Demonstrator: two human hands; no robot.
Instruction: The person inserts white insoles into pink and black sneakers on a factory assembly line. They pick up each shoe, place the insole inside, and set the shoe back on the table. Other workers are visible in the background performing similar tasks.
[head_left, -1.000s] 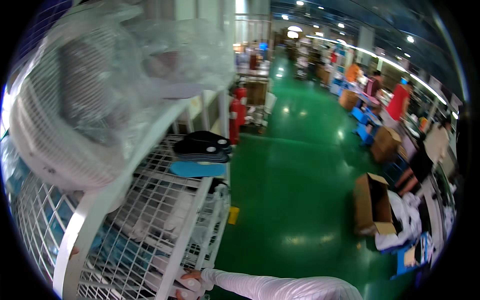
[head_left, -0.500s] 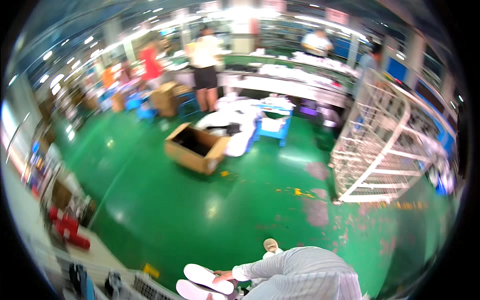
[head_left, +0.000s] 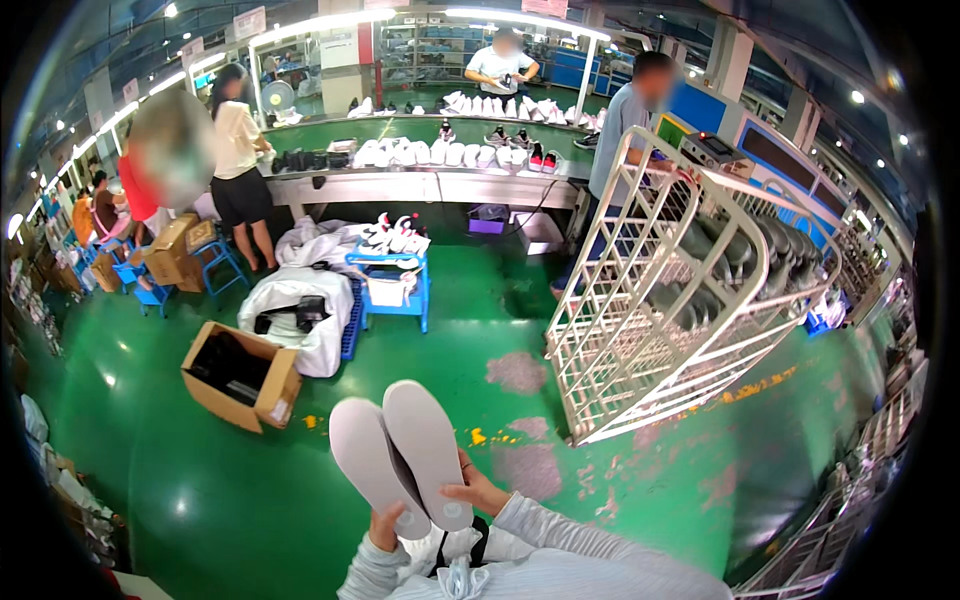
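Observation:
Two pale shoe soles (head_left: 368, 455) point away from me side by side, their flat faces toward me. My left hand (head_left: 384, 528) grips the left one by its near end, with the thumb on its face. The right sole (head_left: 422, 440) is in my right hand (head_left: 482, 490), which closes around its right side near the same end, thumb across the face. They almost touch at the near ends and spread a little at the far ends. Whether uppers are attached beneath is hidden.
At right stands a white wire cage trolley (head_left: 690, 300) holding dark grey shoe-shaped pieces, with a person beside it. A cardboard box (head_left: 275, 390), a white sack (head_left: 318, 345) and a blue stand (head_left: 395, 290) are ahead left. Shoes line the long workbench (head_left: 400, 185), where other people stand.
My view has swung to the right, bringing the trolley and bench closer. The soles have come from the low left to the lower middle, and both hands now show on them.

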